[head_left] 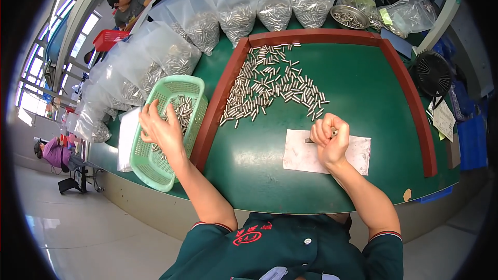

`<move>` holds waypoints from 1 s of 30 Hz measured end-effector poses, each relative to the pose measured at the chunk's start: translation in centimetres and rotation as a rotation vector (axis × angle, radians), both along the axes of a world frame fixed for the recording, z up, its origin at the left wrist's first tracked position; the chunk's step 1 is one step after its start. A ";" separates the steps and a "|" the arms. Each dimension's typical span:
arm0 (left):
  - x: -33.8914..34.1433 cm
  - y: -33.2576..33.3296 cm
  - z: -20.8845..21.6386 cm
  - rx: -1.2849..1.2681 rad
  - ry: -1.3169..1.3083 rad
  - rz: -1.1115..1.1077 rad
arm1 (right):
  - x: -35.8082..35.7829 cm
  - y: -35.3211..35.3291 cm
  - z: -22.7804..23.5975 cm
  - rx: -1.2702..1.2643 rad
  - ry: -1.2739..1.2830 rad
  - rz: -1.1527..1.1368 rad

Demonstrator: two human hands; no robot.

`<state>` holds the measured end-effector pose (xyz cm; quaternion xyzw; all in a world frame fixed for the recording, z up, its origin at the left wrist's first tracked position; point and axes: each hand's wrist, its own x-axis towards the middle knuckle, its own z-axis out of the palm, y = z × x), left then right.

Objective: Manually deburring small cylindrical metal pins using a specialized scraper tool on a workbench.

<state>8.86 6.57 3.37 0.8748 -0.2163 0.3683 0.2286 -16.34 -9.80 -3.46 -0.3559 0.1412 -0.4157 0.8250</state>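
Green desk (pixel 363 98): my right hand (pixel 329 140) fists small pins that could slip; left hand (pixel 161 129), fingers spread, could tip the basket (pixel 155 166) at the desk's left edge.

Green table (pixel 358 78), metal pins (pixel 272 85), white sheet (pixel 301 155), green basket (pixel 150 163)

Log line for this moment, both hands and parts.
left hand: over green basket of metal pins | right hand: fist on white sheet, small metal piece in it | loose pins: spread on green mat
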 end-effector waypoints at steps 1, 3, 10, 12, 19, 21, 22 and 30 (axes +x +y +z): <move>-0.1 -0.4 -0.5 0.030 -0.087 -0.030 | 0.1 0.0 0.0 0.022 -0.020 -0.011; -0.7 -1.9 -0.9 -0.011 -0.085 -0.209 | 0.0 -0.1 -0.1 0.024 -0.018 -0.019; -5.4 -8.3 -5.4 0.046 0.165 -0.728 | -0.1 -0.2 0.0 0.034 -0.017 -0.024; -6.1 -8.8 -6.3 0.066 0.246 -0.790 | -0.1 -0.1 0.0 0.039 -0.012 -0.020; -7.0 -9.6 -7.4 0.157 0.394 -0.914 | -0.2 -0.2 0.0 0.040 -0.003 -0.025; -7.0 -9.8 -7.5 0.145 0.296 -0.891 | -0.2 -0.2 0.1 0.038 -0.005 -0.020; -7.0 -9.8 -7.5 0.148 0.296 -0.892 | -0.2 -0.2 0.1 0.036 -0.006 -0.014; -7.0 -10.1 -7.3 0.208 0.231 -0.921 | -0.3 -0.2 0.0 0.039 -0.002 -0.018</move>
